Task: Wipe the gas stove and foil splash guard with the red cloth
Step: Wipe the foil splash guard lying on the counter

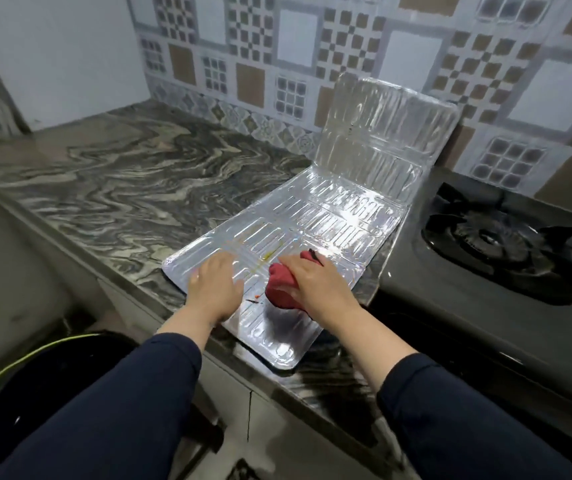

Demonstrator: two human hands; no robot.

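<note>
Head view: the foil splash guard [315, 216] lies across the marbled grey surface [111, 188], and every place below is given relative to it. Most of the guard lies flat on the surface, with its near corner reaching the surface's front edge. Its far panel is folded up and stands close in front of the patterned tile wall [312, 57]; whether it touches the wall cannot be told.

The left hand [214, 289] rests palm down on the guard's near-left part, fingers spread flat and released, grasping nothing. The right hand [315, 282] is on the guard's near-right part, pressed onto the red cloth [279, 284]. The fingers are curled over the bunched cloth and grasp it against the foil. The cloth bulges out to the left of that hand, and a small dark-edged tip of it shows beyond the fingers on the far side.

Between the 2 hands, small orange and dark specks [254, 298] sit on the foil. A yellowish smear [270, 254] marks the foil just beyond the hands.

The gas stove [492, 271] stands just to the right of the guard. It is black and glossy, with 1 burner and its pan support [499, 237] visible. The guard's right edge runs close beside the stove's left side.

Below and left of the guard, off the surface's front edge, stands a dark round bin with a green rim [35, 375]. Both forearms wear dark navy sleeves [111, 410].
</note>
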